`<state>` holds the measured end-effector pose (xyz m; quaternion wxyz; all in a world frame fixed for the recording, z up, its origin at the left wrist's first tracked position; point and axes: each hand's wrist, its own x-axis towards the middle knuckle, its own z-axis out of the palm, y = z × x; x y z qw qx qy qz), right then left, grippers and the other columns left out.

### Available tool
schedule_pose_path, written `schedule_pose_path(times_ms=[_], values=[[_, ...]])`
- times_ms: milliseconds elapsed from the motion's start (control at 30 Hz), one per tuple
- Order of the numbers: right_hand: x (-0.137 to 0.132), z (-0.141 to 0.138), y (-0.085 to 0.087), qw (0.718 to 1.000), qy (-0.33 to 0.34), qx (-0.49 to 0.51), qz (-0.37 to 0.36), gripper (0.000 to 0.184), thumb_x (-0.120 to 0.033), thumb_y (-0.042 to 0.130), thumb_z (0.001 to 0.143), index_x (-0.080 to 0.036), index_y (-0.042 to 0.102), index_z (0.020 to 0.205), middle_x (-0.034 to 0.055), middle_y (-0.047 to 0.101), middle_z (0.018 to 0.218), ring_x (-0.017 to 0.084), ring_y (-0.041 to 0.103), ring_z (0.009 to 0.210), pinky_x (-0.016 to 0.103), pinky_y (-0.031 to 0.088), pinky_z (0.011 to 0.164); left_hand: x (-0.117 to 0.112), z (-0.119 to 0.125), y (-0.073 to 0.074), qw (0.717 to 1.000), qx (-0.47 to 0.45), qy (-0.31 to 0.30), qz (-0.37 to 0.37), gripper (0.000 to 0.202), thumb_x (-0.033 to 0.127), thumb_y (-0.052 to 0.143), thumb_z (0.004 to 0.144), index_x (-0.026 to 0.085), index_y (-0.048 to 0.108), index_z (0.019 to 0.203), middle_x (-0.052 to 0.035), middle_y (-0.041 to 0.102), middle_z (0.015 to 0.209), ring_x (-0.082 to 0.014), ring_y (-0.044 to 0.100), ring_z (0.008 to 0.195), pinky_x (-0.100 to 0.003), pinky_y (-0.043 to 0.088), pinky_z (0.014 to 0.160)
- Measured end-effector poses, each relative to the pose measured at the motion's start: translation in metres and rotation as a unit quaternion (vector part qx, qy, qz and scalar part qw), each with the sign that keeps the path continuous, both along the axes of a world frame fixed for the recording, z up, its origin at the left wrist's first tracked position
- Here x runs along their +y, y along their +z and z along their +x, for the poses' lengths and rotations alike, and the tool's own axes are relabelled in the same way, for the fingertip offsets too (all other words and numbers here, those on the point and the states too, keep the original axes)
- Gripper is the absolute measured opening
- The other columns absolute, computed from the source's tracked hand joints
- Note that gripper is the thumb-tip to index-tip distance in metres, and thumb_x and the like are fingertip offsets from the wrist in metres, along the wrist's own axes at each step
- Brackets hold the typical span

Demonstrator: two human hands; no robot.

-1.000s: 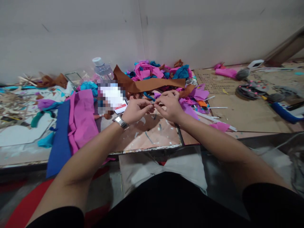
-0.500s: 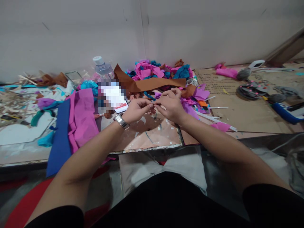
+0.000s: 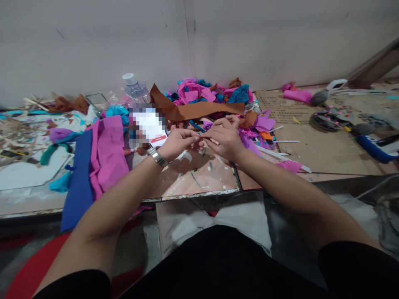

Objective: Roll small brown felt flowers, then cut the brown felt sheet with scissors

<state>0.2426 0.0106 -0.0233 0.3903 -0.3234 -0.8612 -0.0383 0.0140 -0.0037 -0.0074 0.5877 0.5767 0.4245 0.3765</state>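
Over the middle of the worktable, my left hand point(image 3: 181, 143) and my right hand point(image 3: 225, 138) meet at the fingertips. Both are pinched closed; anything between the fingers is too small to make out. A phone point(image 3: 158, 139) with a lit, partly blurred screen lies just left of my left hand. Behind the hands stretches a long strip of brown crepe paper point(image 3: 205, 111). Purple paper scraps point(image 3: 249, 143) lie beside my right hand. Folded pink paper point(image 3: 109, 153) and a blue sheet point(image 3: 77, 178) rest left of my left forearm, the blue one hanging over the edge.
A plastic bottle point(image 3: 136, 90) stands behind the phone. Crumpled pink and teal paper point(image 3: 199, 92) is heaped against the wall. Green-handled pliers point(image 3: 49, 153) lie on the left. White sticks point(image 3: 274, 154) and cardboard point(image 3: 327, 153) are on the right, with a dark decorated piece point(image 3: 328, 120).
My left hand has shifted very slightly left, and its fingers have moved a little against those of my right hand. Nothing else has visibly moved.
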Motion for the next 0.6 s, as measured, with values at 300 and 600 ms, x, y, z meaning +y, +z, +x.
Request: schedule_pose_path(times_ms=[300,600], values=[[-0.0008,0.0022,0.0019,1.0,0.026,-0.013,0.011,0.023,-0.037,0.062,0.108,-0.032,0.084,0.106,0.0009,0.085,0.103,0.029,0.062,0.112,0.061,0.022,0.115,-0.0015,0.0025,0.0021,0.995,-0.064,0.014,-0.069,0.031,0.036,0.093,0.075,0.013,0.078,0.088,-0.0135,0.085,0.091,-0.0235,0.084,0.082,-0.033,0.069,0.074],[-0.0004,-0.0021,0.0005,1.0,-0.008,-0.004,-0.005,0.022,-0.038,0.062,0.108,-0.029,0.08,0.1,0.0015,0.083,0.099,0.029,0.063,0.111,0.06,0.023,0.115,-0.0027,0.0017,0.0008,1.0,-0.012,0.025,-0.002,0.05,0.058,0.096,0.073,0.013,0.079,0.089,-0.0125,0.084,0.09,-0.0207,0.082,0.079,-0.031,0.068,0.072]])
